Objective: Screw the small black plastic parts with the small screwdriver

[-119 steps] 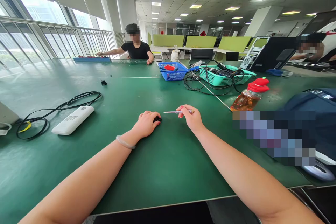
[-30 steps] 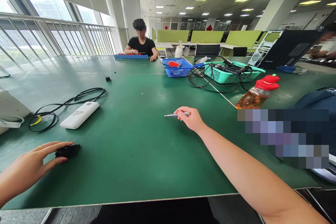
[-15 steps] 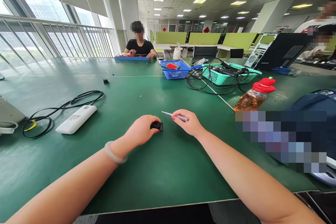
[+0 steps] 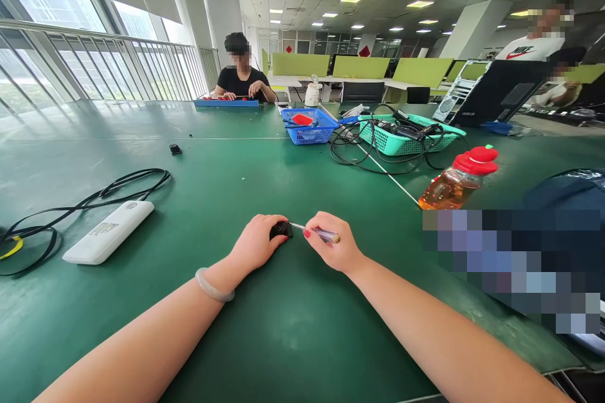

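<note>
My left hand [image 4: 255,240] is closed on a small black block-like part [image 4: 282,230], holding it against the green tabletop [image 4: 288,321]. Fingers cover much of that part, so its exact kind does not show. In my right hand [image 4: 336,245] is a slim screwdriver [image 4: 325,234] with a clear handle, gripped between thumb and fingers. Its metal tip points left and meets the right upper edge of the black part, or comes very close to it.
A white power bank [image 4: 109,232] and black cable [image 4: 94,201] lie left, a small black piece [image 4: 175,149] beyond. Farther off are a blue basket [image 4: 309,132] and a green basket [image 4: 397,141] with cables. A drink bottle [image 4: 456,182] lies right. A person [image 4: 242,79] sits opposite.
My right hand has brought the screwdriver down and left to the black part. My left hand keeps its hold. The view has shifted slightly to the right.
</note>
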{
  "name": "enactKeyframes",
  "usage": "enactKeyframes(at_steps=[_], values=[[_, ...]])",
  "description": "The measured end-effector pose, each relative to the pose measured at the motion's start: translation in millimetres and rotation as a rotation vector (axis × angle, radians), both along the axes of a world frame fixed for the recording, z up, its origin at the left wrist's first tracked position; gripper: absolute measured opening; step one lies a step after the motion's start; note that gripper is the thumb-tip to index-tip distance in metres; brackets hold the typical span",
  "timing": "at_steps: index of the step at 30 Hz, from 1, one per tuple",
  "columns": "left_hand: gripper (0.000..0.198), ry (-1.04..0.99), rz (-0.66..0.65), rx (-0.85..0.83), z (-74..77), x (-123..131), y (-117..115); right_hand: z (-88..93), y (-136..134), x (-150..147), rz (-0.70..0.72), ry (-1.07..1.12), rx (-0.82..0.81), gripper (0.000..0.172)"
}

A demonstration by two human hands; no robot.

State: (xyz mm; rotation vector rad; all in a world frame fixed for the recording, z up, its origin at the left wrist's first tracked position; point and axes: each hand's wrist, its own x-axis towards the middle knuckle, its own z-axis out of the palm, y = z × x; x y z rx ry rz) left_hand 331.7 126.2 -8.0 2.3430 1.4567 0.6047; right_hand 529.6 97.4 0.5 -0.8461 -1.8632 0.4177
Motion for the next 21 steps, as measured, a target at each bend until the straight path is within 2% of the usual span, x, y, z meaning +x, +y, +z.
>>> enactKeyframes(at_steps=[7, 13, 21], values=[[0.041, -0.068, 0.006, -0.064, -3.3, -1.6, 6.4, 3.4, -5.3, -4.9, 0.096, -0.093, 0.235, 0.021], [0.039, -0.105, 0.003, -0.108, -2.8, -3.7, 9.8, 1.6, -4.7, -6.1, 0.12, -0.183, 0.256, 0.021], [0.04, -0.1, -0.017, -0.086, -5.1, -4.4, 11.0, 1.6, -5.6, -6.1, 0.144, -0.242, 0.244, 0.018]])
